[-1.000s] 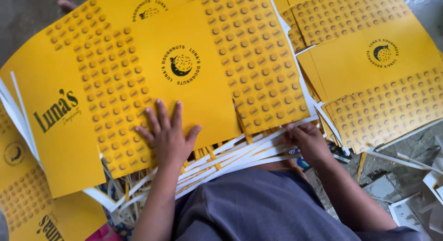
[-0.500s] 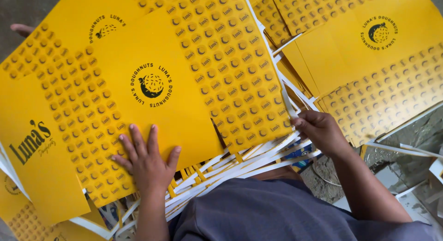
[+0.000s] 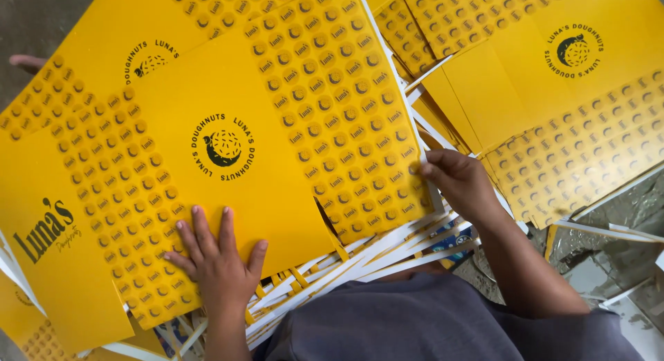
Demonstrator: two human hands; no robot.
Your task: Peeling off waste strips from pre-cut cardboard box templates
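A large yellow printed cardboard sheet (image 3: pixel 228 112), patterned with dark round marks and a circular logo, lies on top of a stack in front of me. My left hand (image 3: pixel 218 261) rests flat on its near edge, fingers spread. My right hand (image 3: pixel 460 184) pinches the sheet's right edge between thumb and fingers. Under the sheet, white and yellow trimmed strips (image 3: pixel 360 254) stick out toward my lap.
A second pile of the same yellow sheets (image 3: pixel 553 91) lies to the right, overlapping the first. More yellow sheets (image 3: pixel 34 333) show at the lower left. Paper offcuts (image 3: pixel 609 229) lie on the grey floor at the right. A bare toe (image 3: pixel 28 62) pokes out at the far left.
The top sheet has slid toward the lower left in view. My right hand moved up from the strips to grip the sheet's right edge. My left hand stayed flat on it.
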